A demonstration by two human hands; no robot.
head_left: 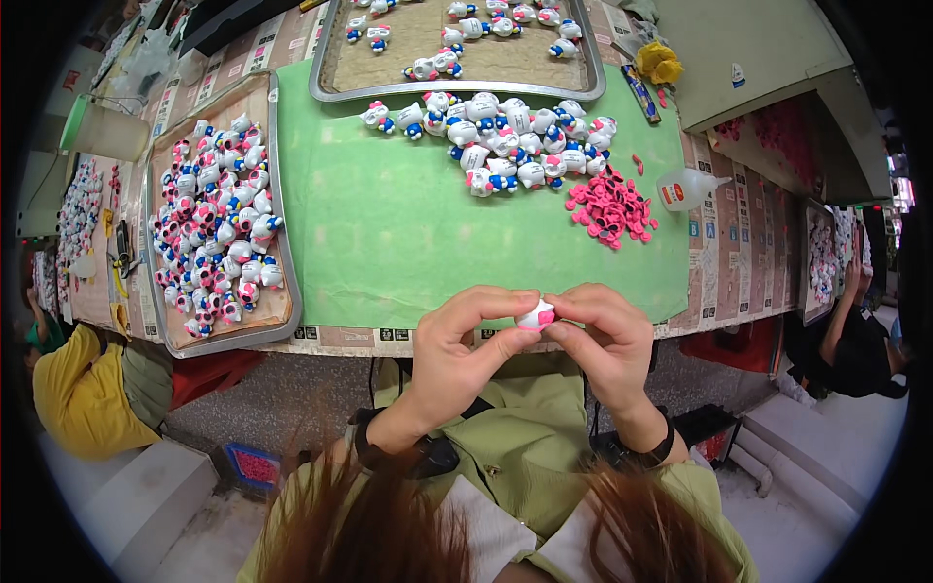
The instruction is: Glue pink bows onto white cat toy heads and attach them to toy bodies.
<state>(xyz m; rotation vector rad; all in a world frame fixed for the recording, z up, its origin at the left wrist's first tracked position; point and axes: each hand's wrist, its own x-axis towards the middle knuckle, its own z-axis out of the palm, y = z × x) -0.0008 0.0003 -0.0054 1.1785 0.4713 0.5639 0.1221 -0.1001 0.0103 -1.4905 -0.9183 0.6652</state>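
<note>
My left grip [461, 342], right grip [614, 340]: both pinched closed around small white-and-pink piece [533, 316] at near edge of green mat [389, 233]. Pink parts [612, 206] heaped ahead, right.

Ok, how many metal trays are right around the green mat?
2: a left tray beside the green mat; a far tray at its back edge, partly beyond the picture's top.

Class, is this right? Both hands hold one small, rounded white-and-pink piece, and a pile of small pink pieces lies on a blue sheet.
No: the head view shows a flat green sheet, not a blue one. The left hand and right hand hold the small, rounded white-and-pink piece, and the pile of pink pieces lies there.
</note>
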